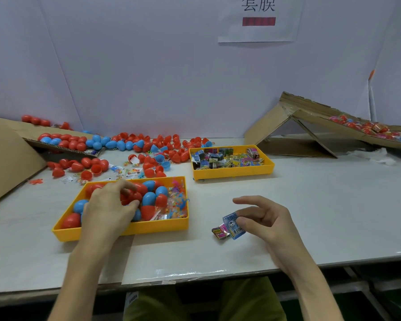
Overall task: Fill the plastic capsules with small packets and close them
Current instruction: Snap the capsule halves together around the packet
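**Capsule on the left, packet on the right**

The left hand (109,205) reaches into the near yellow tray (125,230). Its fingers curl around a red capsule (131,196) there. I cannot tell if that capsule is open or closed.

The right hand (264,218) pinches a blue packet (233,224) just above the bench (310,205). A pink packet (220,232) lies right beside it. The blue packet's long side runs from far to near, tilted a bit.

The capsule is well to the left of the packet. I think the two hands must come together next, so the packet can go in.
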### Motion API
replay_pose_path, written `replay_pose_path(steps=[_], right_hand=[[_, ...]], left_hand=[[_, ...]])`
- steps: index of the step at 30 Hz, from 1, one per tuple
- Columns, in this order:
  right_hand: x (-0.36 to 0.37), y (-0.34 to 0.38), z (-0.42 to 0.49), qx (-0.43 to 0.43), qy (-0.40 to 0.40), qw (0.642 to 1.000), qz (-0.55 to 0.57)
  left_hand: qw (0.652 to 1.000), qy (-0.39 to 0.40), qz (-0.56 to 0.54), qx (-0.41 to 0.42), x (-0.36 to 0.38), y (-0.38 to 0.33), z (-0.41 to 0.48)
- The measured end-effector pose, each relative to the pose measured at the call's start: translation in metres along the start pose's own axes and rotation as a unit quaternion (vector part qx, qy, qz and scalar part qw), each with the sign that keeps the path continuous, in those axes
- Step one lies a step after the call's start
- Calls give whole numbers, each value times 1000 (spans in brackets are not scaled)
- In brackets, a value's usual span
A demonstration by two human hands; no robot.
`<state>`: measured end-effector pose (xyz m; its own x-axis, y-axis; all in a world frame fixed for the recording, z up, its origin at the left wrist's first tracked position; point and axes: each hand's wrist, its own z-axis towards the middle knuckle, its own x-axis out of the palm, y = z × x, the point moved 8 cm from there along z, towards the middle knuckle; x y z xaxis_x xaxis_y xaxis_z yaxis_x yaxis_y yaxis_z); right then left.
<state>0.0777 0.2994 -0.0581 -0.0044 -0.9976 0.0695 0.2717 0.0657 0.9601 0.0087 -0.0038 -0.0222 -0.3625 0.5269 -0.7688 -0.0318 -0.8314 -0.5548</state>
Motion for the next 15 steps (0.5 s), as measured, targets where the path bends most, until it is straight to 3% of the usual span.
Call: replay_pose_path(steps=[4, 7, 9, 11, 13, 15], right_hand=[[-1, 0, 0, -2, -6, 1000, 1], [-2, 0, 1, 0, -8, 1000, -2], [-2, -1, 1, 0, -11, 1000, -1], [-3, -1, 1, -2, -11, 1000, -2], [-4, -1, 1, -6, -16, 1000, -3], [-5, -1, 0, -11, -27, 1000, -2]], left_hand=[[999, -1, -17, -29, -1, 4, 8], [996, -67, -63, -12, -11, -4, 5], [987, -101, -120, 26, -20, -17, -3], [965, -75, -249, 33, -18, -28, -11], [891, 25, -454, -7, -3, -42, -21], [774, 139, -616, -43, 16, -65, -36]])
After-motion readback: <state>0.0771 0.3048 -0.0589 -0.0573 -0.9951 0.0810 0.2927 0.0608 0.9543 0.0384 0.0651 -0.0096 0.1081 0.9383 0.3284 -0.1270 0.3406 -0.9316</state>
